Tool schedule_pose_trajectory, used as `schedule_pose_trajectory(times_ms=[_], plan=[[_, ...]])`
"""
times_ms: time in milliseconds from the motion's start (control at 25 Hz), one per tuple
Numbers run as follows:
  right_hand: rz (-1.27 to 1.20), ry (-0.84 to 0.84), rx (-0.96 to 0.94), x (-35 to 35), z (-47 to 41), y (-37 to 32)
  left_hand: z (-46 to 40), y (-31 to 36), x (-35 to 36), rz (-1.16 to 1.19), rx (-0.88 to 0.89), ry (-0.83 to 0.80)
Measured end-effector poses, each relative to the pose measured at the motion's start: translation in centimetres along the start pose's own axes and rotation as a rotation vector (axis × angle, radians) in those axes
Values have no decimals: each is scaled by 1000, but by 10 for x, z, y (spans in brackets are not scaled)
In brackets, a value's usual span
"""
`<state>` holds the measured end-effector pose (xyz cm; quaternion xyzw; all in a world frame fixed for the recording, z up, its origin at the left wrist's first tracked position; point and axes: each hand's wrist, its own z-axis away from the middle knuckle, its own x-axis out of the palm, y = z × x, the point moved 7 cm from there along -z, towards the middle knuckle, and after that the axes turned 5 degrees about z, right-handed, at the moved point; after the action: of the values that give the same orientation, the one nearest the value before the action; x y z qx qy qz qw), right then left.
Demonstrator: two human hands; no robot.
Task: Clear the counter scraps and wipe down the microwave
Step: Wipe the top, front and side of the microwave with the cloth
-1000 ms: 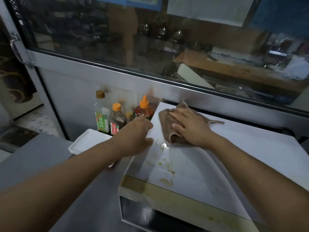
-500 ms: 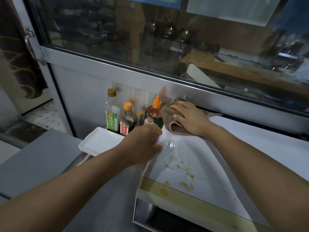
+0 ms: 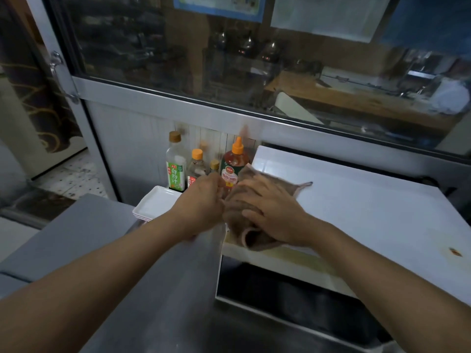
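Note:
The white microwave [image 3: 356, 212] stands on the steel counter [image 3: 165, 289], its dark door facing me. A brown cloth [image 3: 252, 243] lies on the front-left corner of the microwave's top and hangs slightly over the front edge. My right hand [image 3: 270, 212] presses flat on the cloth with fingers spread. My left hand [image 3: 201, 205] is just off the top's left edge, beside the cloth, with loosely curled fingers and nothing visible in it. A small brown stain [image 3: 455, 251] marks the top near its right side.
Sauce bottles stand against the wall left of the microwave, among them a tall green-labelled one [image 3: 175, 166] and a red one with an orange cap [image 3: 233, 161]. Stacked white plates [image 3: 155, 203] sit in front of them. A glass window runs above.
My right hand has dragged the cloth from the back-left corner of the top to the front-left corner, over the brown spots. My left hand stayed by the left edge.

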<state>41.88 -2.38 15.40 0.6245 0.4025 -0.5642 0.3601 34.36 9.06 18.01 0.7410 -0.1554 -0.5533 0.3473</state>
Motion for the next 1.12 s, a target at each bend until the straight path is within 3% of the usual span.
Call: schedule_pose_trajectory(times_ms=[200, 360, 440, 600, 720, 960, 1120], plan=[[-54, -18, 7, -3, 43, -9, 22, 3, 3, 14, 31, -65], [-30, -17, 396, -11, 43, 53, 33, 1, 11, 47, -9, -124], [-1, -59, 486, -2, 40, 42, 39, -1, 11, 45, -30, -105], [16, -2, 291, 9, 48, -28, 44, 5, 4, 47, -21, -20], [118, 30, 214, 2, 86, -34, 45, 20, 13, 24, 42, -32], [160, 72, 424, -18, 185, 23, 53, 33, 33, -152, 197, -97], [232, 77, 557, -16, 163, 7, 55, 40, 33, -247, 226, -60]])
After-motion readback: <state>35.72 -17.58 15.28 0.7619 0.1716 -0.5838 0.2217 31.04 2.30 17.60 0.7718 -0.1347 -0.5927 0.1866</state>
